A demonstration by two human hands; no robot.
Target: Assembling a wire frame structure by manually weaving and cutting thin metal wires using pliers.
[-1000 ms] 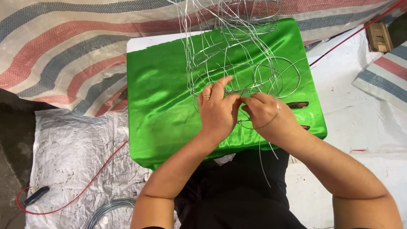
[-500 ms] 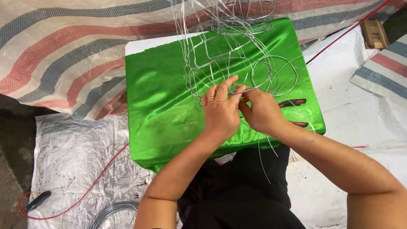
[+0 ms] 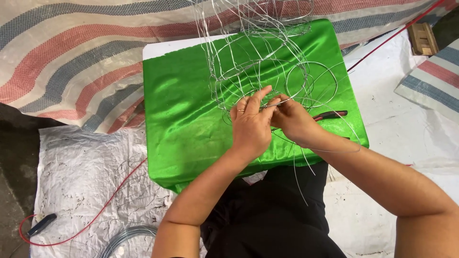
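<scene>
Wire frame (image 3: 258, 62) lying on green cloth (image 3: 186, 119), long axis running away from person; left hand (image 3: 251, 126) and right hand (image 3: 291, 119) both pinching its near-end wire.

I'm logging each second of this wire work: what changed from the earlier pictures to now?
Little changed. Both hands shifted slightly up the green cloth; the left hand and right hand kept pinching the same spot on the thin wire frame, with the left fingers now stretched out further. The red-handled pliers and wire coil stayed put.
</scene>
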